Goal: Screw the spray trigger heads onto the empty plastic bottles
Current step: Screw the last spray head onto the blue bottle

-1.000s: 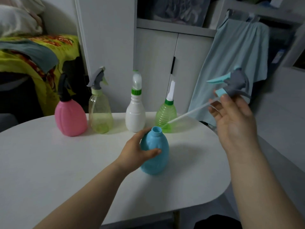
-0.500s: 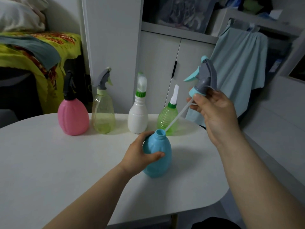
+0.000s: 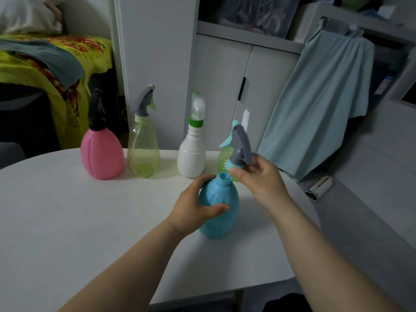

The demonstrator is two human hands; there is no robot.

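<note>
The blue bottle [image 3: 219,207] is stood upright on the white bench [image 3: 67,221] and is gripped around its body by the left hand [image 3: 194,209]. The grey and blue trigger head [image 3: 239,148] is clamped in the fingers of the right hand [image 3: 258,179] and is held tilted just above the open threaded neck. Four capped bottles are ranged behind: pink bottle [image 3: 102,152], clear yellow bottle [image 3: 144,152], white bottle [image 3: 191,154], green bottle [image 3: 224,158].
</note>
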